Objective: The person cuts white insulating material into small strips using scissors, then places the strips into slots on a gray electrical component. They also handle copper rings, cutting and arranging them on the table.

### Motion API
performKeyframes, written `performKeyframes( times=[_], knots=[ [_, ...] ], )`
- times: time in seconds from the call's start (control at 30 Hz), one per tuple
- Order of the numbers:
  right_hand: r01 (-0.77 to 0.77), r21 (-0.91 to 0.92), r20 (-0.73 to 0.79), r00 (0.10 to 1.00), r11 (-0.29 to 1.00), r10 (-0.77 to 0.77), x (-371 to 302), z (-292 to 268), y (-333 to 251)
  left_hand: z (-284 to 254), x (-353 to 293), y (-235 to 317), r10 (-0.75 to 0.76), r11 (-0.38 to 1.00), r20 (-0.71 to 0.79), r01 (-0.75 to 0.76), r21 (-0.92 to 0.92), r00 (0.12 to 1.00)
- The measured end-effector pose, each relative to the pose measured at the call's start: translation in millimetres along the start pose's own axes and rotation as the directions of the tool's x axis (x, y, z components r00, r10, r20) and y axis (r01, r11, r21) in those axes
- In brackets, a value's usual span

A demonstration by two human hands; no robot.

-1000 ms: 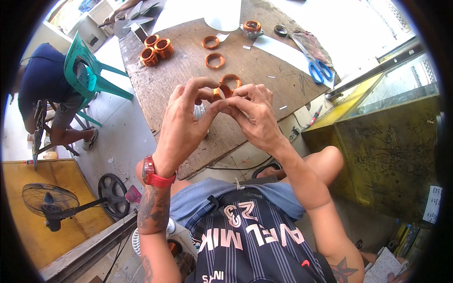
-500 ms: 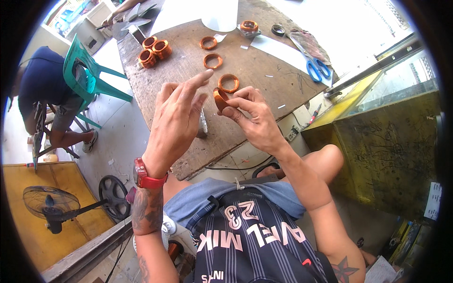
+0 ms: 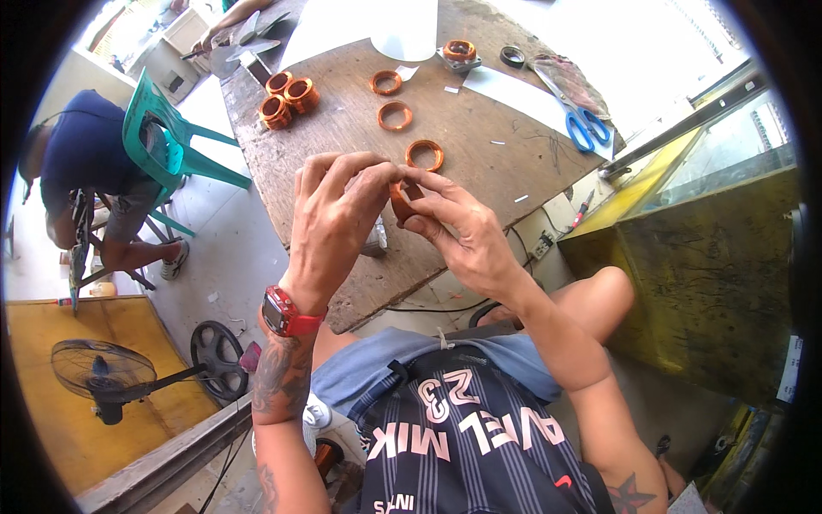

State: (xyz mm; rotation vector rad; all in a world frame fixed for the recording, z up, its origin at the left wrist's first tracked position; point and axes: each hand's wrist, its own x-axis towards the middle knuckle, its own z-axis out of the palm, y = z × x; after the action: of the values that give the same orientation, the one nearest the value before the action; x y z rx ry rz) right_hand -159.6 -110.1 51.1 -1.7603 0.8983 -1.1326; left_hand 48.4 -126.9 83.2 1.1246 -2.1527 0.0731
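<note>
Both hands met above the surface (image 3: 479, 163): the left hand (image 3: 338, 214) and right hand (image 3: 458, 231) each pinched one copper coil (image 3: 402, 199) between their fingertips, near another coil (image 3: 425, 155).

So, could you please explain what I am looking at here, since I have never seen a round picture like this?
There is no machine here: a person wears a wide fisheye camera on the head, looking down at their own two hands. That is why the picture is round and straight edges bend.

The left hand, with a red watch on the wrist, and the right hand meet over the near edge of a worn wooden table. Together their fingers pinch a small copper coil.

On the table lie more copper coils: one loose ring just beyond the hands, two further away, and a cluster at the far left. Blue-handled scissors lie to the right.

At left another person sits on a green chair; a fan stands on the floor.
</note>
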Motion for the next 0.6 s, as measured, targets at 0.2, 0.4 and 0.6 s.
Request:
performKeyframes(
  times=[0.2,0.4,0.6],
  knots=[
    [0.095,-0.020,0.020,0.995,0.995,-0.095,1.0,0.0,3.9,-0.8,-1.4,-1.1,-0.041,0.999,0.047,0.039,0.031,0.998],
    [0.090,0.040,0.016,0.996,0.995,-0.091,-3.8,0.5,11.6,-6.4,-0.8,-12.3,-0.015,0.999,0.089,0.019,-0.040,0.996],
    [0.060,0.138,0.043,0.997,0.989,-0.066,-5.4,-3.6,13.4,-10.3,1.9,-12.3,0.024,0.999,0.110,-0.019,-0.040,0.994]
  ],
)
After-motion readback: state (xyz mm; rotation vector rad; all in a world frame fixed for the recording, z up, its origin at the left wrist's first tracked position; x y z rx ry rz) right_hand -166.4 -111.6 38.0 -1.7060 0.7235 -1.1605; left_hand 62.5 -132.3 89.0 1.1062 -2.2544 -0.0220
